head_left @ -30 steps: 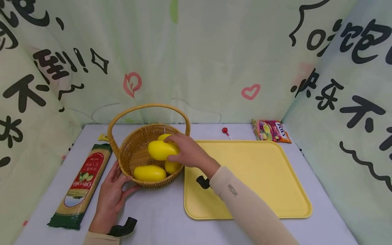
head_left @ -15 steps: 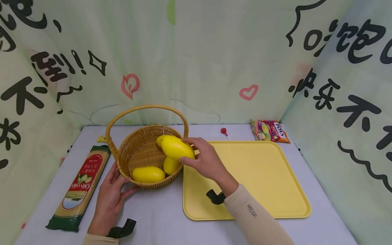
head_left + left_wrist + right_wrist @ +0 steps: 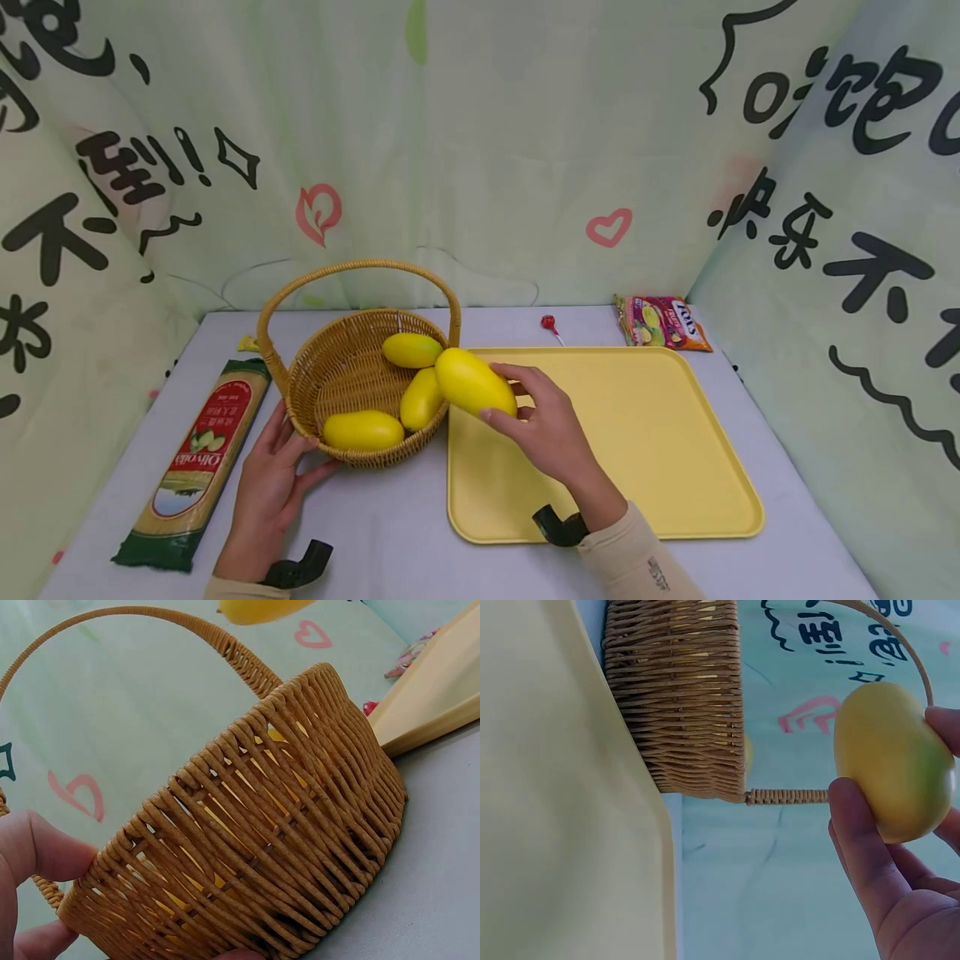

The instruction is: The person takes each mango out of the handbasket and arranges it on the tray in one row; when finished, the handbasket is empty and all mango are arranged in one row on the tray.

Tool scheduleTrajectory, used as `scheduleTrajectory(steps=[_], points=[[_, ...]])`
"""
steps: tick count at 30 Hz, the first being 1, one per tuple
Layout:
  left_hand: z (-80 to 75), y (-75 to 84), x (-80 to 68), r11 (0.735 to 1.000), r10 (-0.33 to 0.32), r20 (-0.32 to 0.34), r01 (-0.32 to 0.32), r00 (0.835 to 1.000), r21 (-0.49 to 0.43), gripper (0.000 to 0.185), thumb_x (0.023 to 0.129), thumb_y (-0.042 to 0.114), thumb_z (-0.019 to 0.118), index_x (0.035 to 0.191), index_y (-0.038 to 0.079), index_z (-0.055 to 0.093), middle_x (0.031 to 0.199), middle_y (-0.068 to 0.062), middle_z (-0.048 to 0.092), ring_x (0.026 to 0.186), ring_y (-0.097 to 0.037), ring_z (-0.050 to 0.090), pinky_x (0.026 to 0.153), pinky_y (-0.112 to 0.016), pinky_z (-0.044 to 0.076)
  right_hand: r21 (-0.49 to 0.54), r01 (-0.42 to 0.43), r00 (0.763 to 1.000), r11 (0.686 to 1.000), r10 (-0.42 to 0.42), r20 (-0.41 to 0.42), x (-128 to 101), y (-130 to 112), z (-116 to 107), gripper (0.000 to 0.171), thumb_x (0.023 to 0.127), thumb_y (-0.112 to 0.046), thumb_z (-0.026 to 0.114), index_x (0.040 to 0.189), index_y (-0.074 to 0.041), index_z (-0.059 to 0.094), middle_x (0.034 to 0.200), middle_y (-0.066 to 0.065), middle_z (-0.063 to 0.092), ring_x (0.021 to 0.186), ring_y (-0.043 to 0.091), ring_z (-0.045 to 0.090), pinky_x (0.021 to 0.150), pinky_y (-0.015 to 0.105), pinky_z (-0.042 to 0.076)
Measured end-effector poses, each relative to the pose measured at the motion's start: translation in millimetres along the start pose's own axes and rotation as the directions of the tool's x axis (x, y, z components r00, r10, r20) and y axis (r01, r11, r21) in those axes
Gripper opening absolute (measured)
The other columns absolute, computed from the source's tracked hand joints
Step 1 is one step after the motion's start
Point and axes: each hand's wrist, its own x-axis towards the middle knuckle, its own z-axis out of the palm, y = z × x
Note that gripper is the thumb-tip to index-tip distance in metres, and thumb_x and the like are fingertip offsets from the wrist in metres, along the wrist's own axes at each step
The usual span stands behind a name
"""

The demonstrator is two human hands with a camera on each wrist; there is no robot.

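Observation:
My right hand (image 3: 551,433) pinches a yellow mango (image 3: 474,382) between thumb and fingers, above the left edge of the yellow tray (image 3: 615,458) and beside the basket's right rim. A green patch marks this mango (image 3: 892,761) in the right wrist view. Inside the wicker basket (image 3: 330,371) lie a mango at the back (image 3: 412,350), a mango at the right (image 3: 422,400) and a mango at the front (image 3: 363,430). My left hand (image 3: 266,496) holds the basket's front left side; in the left wrist view its fingers (image 3: 56,847) lie against the woven rim.
A green-ended Olivoila pasta packet (image 3: 202,458) lies left of the basket. Behind the tray are a red lollipop (image 3: 549,322) and a colourful candy bag (image 3: 663,322). The basket's tall handle (image 3: 360,265) arches over it. Printed curtains enclose the table's back and sides.
My right hand has lifted the mango out of the basket and carried it right, over the tray's edge. The mangoes behind it now show more. My left hand stays on the basket.

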Motion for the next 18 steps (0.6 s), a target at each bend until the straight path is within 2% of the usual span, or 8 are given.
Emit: scheduleTrajectory(steps=[9,18], points=[[-0.2,0.1,0.4,1.000,0.008,-0.004,-0.008,1.000,-0.003,0.084,0.103,0.004,0.054,0.165,0.051,0.021,0.179,0.004,0.015,0.151,-0.027,0.041,0.094,-0.051,0.062,0.054,-0.021,0.996,0.998,0.026,-0.091,-14,8,-7,0.054,0.091,-0.016,0.082,0.142,-0.014,0.065,0.138,0.007,0.067,0.112,0.028,0.065,0.081,0.021,0.062],[-1.0,-1.3,-0.3,1.000,0.016,0.004,-0.017,1.000,0.010,0.084,0.104,0.003,0.053,0.165,0.051,0.020,0.179,0.002,0.016,0.150,-0.027,0.042,0.093,-0.051,0.063,0.056,-0.051,0.991,0.997,0.057,-0.119,-18,17,-10,0.053,0.091,-0.016,0.082,0.141,-0.014,0.065,0.137,0.008,0.068,0.111,0.029,0.066,0.081,0.019,0.061]])
